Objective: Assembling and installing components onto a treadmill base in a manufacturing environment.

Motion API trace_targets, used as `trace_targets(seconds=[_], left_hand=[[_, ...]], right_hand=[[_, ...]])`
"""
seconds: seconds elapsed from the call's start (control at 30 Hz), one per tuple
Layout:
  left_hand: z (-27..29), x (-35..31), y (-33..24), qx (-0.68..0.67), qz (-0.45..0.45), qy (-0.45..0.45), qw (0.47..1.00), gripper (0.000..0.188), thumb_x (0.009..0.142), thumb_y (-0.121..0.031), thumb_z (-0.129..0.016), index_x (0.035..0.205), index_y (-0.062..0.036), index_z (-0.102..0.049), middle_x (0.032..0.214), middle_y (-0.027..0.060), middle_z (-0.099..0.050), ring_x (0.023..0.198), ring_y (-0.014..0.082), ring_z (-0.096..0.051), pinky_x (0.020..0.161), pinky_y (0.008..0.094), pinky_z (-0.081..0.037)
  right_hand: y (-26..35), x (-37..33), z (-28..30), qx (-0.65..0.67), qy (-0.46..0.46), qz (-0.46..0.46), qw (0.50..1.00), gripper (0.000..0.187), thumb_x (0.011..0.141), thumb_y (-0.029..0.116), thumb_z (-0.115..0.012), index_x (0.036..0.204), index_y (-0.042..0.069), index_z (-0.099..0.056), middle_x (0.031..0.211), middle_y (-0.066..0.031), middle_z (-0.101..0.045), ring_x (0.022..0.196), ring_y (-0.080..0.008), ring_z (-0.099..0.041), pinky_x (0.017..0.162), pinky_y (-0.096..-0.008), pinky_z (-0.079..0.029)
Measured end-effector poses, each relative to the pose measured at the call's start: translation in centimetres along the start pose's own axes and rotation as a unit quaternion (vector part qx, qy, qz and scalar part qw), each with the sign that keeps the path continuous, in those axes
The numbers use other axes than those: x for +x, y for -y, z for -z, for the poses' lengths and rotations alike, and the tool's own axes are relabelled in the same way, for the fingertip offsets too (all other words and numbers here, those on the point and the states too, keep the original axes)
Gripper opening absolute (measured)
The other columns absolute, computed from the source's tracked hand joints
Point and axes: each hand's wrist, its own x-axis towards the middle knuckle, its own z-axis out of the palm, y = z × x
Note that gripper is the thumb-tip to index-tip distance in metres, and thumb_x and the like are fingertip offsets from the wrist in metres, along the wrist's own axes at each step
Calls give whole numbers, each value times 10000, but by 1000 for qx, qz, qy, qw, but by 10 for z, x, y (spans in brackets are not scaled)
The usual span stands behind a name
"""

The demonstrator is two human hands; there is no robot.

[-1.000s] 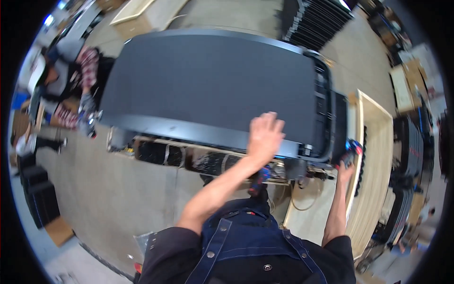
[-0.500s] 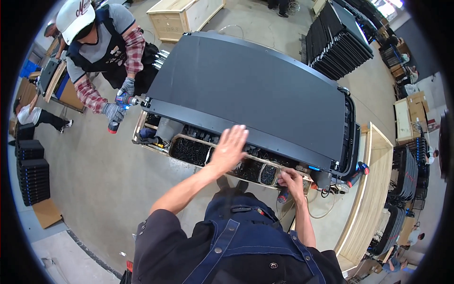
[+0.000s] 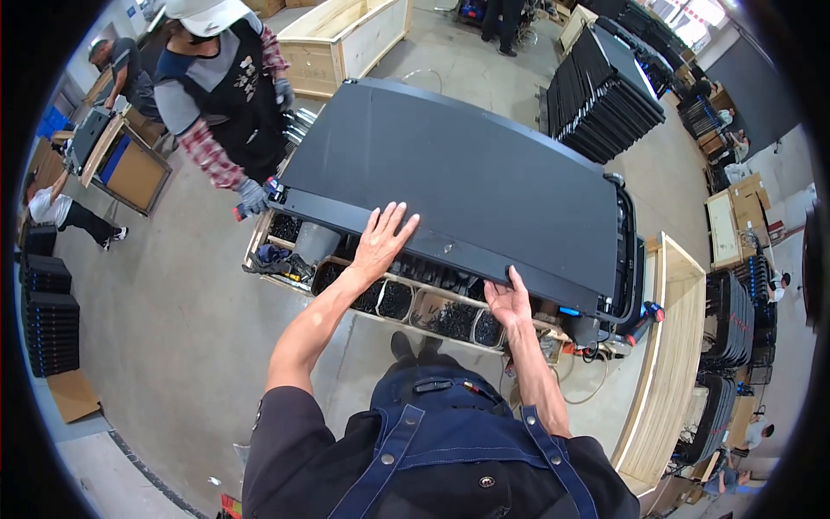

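A large flat black treadmill deck [image 3: 458, 164] lies across the workbench in front of me. My left hand [image 3: 379, 246] rests on its near edge, palm down, fingers spread and holding nothing. Farther right, my right hand [image 3: 508, 301] is turned palm up at the same edge. Its thumb shows against the rail, while the other fingers curl under and are partly hidden. Just below the edge runs a row of bins of small black parts, among them a bin of black screws [image 3: 396, 299] and a wider cardboard-coloured bin [image 3: 425, 308].
At the deck's left end stands a co-worker [image 3: 233, 112] with a gloved hand on a power drill [image 3: 245, 210]. Another power drill [image 3: 644, 324] is at the right end, beside a long wooden crate [image 3: 644, 406]. Black decks [image 3: 596, 95] stand stacked at the far right.
My left hand has moved left onto the deck's edge. My right hand has left the rightmost bin and taken the deck's edge. The co-worker has straightened and lowered the drill from the corner.
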Motion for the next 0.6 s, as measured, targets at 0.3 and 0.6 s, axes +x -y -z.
trace_targets(seconds=[0.3,0.6], left_hand=[[206,63,-8,-21,-158,-56,986,538,773,-144,-755,1304,-101,-678,1248,114,-701,1120,320,-683,967,436,-552],[327,271,20,-96,-69,-44,992,595,740,-173,-852,1288,-27,-670,1123,170,-688,1041,336,-678,935,387,-513]], right_hand=[[88,-166,-8,-202,204,162,944,790,861,429,-812,1431,-11,-487,1373,-275,-597,1203,-354,-656,753,-335,-660],[130,-106,-109,-414,417,-9,809,619,998,366,-653,1435,-50,-512,1269,-256,-675,1042,-314,-739,768,-403,-647]])
